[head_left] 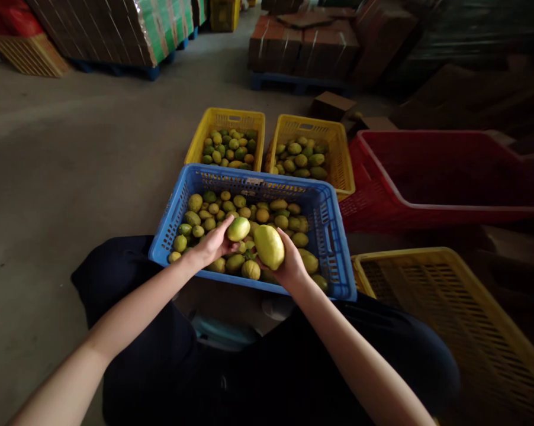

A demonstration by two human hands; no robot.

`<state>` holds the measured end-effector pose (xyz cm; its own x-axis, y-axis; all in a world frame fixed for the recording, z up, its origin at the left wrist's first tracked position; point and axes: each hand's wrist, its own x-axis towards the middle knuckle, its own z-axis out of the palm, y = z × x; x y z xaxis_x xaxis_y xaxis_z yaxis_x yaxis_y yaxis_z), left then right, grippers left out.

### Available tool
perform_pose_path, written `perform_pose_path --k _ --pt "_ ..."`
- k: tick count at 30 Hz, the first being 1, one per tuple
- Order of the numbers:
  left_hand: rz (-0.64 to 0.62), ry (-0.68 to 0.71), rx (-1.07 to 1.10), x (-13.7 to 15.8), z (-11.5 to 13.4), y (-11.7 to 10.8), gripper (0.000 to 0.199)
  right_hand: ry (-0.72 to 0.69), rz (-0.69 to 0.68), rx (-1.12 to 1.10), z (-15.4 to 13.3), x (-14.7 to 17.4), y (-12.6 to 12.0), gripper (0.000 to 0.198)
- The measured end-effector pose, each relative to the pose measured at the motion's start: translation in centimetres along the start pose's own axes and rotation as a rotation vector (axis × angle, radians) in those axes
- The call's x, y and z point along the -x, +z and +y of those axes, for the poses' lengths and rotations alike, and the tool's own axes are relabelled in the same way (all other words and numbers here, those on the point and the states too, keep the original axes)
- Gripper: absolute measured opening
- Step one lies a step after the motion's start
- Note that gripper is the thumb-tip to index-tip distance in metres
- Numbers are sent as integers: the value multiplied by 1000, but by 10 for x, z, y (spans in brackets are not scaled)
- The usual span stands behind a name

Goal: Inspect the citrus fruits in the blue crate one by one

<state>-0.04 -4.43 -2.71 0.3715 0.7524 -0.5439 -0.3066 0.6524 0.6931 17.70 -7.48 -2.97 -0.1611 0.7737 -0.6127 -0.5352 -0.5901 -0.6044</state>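
My left hand (216, 241) is closed around a small green-yellow lemon (238, 229). Beside it, my right hand (290, 260) grips a larger yellow lemon (269, 247), its fingers mostly hidden behind the fruit. The two lemons are held close together but apart, above a blue plastic crate (333, 248) between my knees. Loose lemons (195, 203) in yellow and green cover the crate's bottom, and some of them are hidden by my hands.
Behind the blue crate stand two yellow crates (205, 127) (344, 160) holding lemons. A red crate (449, 207) is at the right, with another yellow crate (449, 254) nearer me. Farther off are palletised boxes (276, 44) and a small carton (331, 105).
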Motion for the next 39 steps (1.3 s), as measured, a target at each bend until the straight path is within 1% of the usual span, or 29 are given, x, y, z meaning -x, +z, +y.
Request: perform_pose_path --k 3,5,7,9,10,12,14,17,20,22,25,33,37,39 --pt "-10 101 -81 -1 -4 -1 44 -2 -20 34 0 -1 0 41" --pt "-10 213 -211 1 -3 -1 44 -84 -25 88 -2 1 2 41" --pt "14 394 -408 5 -1 -1 47 -232 -15 166 -6 4 3 43" --pt "75 592 -609 9 3 -2 52 -427 11 296 -11 8 3 51" --pt "102 664 -686 11 4 -2 53 -533 29 376 -13 9 2 55" --pt "128 737 -774 14 7 -2 51 -721 71 522 -17 11 -1 62" --pt "113 757 -804 16 7 -2 47 -832 112 593 -18 12 -4 64" --pt "110 789 -809 17 8 -1 46 -881 136 588 -18 12 -5 65" --pt "127 863 -809 18 8 -1 48 -904 96 585 -17 14 -4 64" --pt "120 930 -817 17 8 -1 48 -931 61 598 -17 14 -3 64" --pt "101 1009 -842 18 8 -1 44 -964 48 599 -16 15 -3 63" --pt "94 1049 -939 22 7 1 39 -1050 27 673 -14 13 -6 61" --pt "97 1171 -1017 20 7 -3 37 -1121 43 714 -13 12 -8 59" --pt "103 1256 -1080 18 7 -6 36 -1202 68 740 -14 11 -9 60"
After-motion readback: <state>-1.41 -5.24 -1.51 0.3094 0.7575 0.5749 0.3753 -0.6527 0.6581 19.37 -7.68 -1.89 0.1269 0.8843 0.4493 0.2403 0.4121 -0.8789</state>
